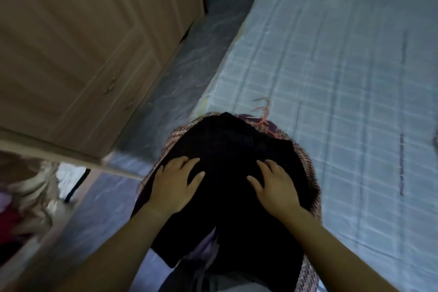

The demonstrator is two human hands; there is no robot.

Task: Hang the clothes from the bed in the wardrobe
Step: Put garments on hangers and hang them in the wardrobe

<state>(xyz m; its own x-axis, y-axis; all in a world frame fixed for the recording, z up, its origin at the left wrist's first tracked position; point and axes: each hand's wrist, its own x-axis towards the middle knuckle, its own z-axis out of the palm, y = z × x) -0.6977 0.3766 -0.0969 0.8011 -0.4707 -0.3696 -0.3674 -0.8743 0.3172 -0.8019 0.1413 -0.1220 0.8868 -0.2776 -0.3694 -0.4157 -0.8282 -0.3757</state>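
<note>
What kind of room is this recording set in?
Most likely a bedroom: a bed with a checked sheet, a wooden wardrobe beside it, and clothes with a hanger under both hands.

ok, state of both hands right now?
Left hand: open, fingers spread flat on the black garment.
Right hand: open, palm down on the same garment, gripping nothing.

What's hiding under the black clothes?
Under the black garment a pinkish woven garment sticks out at the edges, with an orange hanger beyond it. Both hands press on top. Anything else in the pile is covered.
</note>
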